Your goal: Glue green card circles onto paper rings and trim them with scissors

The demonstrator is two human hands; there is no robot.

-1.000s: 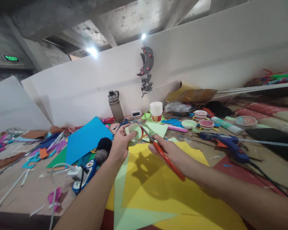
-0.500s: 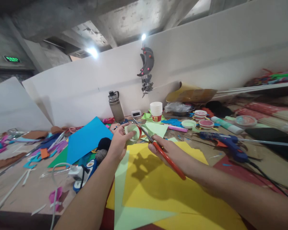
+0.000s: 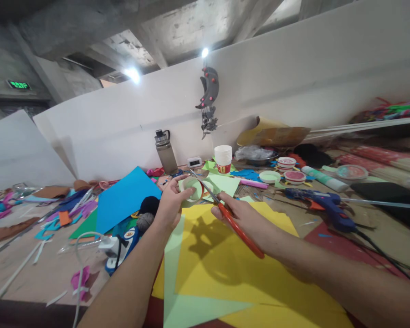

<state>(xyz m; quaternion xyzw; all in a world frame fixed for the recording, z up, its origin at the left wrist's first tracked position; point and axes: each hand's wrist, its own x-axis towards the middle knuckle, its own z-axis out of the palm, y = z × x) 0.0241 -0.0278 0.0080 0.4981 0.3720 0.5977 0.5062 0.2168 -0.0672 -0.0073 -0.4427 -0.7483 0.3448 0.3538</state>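
Note:
My left hand (image 3: 171,202) pinches a small pale green paper piece with a red rim (image 3: 193,188) and holds it up above the table. In my right hand (image 3: 241,216) are red-handled scissors (image 3: 230,218), fingers closed round the handles, with the metal blades pointing up and left against the green piece. Both hands hover over large yellow paper sheets (image 3: 235,269) and a light green sheet (image 3: 177,300) lying on the table in front of me.
A blue paper sheet (image 3: 123,198), yarn balls (image 3: 147,209) and scraps lie to the left. A blue glue gun (image 3: 323,205) with its cable lies to the right. A water bottle (image 3: 166,152), paper cups (image 3: 222,158), paint lids and rolls stand by the white back wall.
Almost nothing differs: my left hand shifted the green piece very slightly, and the scissors stay at its edge.

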